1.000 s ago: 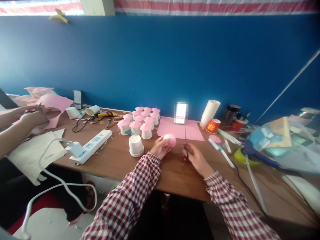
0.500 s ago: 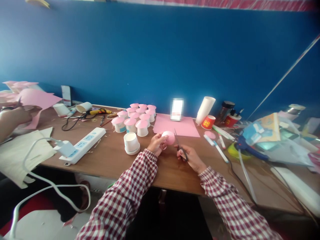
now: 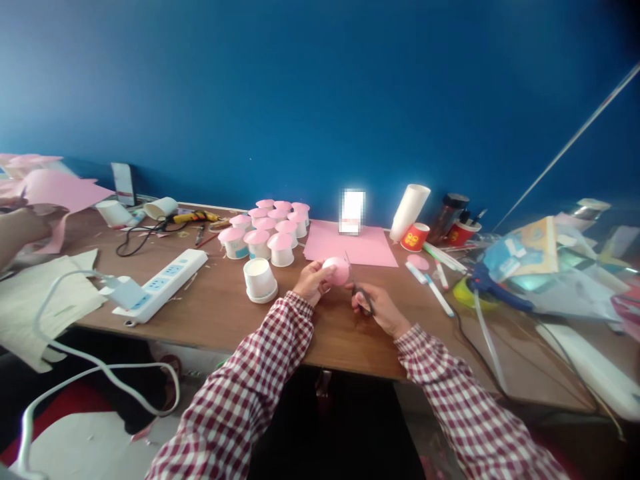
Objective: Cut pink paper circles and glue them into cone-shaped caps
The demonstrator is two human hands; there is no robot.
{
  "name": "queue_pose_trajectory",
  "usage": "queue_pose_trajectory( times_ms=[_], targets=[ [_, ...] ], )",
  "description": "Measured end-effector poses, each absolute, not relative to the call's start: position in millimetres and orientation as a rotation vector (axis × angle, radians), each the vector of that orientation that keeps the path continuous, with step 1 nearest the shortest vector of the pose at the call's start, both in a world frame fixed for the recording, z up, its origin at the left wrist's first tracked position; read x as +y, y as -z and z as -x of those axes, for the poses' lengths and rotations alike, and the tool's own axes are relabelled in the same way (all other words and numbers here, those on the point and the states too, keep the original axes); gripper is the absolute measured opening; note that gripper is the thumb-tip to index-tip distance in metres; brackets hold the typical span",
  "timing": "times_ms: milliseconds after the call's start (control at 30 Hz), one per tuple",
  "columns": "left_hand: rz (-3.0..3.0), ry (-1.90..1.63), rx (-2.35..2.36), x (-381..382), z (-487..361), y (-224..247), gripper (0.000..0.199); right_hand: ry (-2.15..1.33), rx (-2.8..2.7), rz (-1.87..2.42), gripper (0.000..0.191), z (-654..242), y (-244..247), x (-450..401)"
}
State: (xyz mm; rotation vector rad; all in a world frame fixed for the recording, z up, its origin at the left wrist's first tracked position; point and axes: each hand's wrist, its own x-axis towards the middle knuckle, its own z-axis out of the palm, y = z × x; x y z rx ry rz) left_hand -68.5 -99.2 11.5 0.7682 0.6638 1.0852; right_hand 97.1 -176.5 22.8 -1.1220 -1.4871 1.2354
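Note:
Between thumb and fingers, my left hand (image 3: 313, 283) pinches a round pink paper disc (image 3: 337, 271) above the table. My right hand (image 3: 380, 307) is closed on dark-handled scissors (image 3: 365, 297), their blades pointing up against the disc's right edge. How far the blades are apart is hard to make out. Left of my hands, an upside-down white paper cup (image 3: 260, 279) sits on a white lid-like base. Behind it stand several white cups topped with pink paper discs (image 3: 257, 239). A flat pink sheet (image 3: 350, 250) lies beyond my hands, with a blurred-out phone standing at its back edge.
On the left are a white power strip (image 3: 163, 287) with a plugged-in cable and another person's hand (image 3: 23, 233) at pink paper. To the right stand a red paper cup (image 3: 415, 236) and a tall stack of white cups (image 3: 411, 212), with markers (image 3: 440, 297) and a plastic bag (image 3: 540, 273).
The scissors have moved slightly left, so their blades now meet the disc's edge instead of standing just beside it. The whole view has shifted a little.

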Motion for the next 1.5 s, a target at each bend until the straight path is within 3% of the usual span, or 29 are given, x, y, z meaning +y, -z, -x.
queue_pose_trajectory(
  times_ms=[1500],
  targets=[
    [-0.793, -1.071, 0.680, -97.4, 68.4, -7.3, 0.041, -1.214, -1.498, 1.155, 0.054, -97.3, -21.6, -175.4]
  ],
)
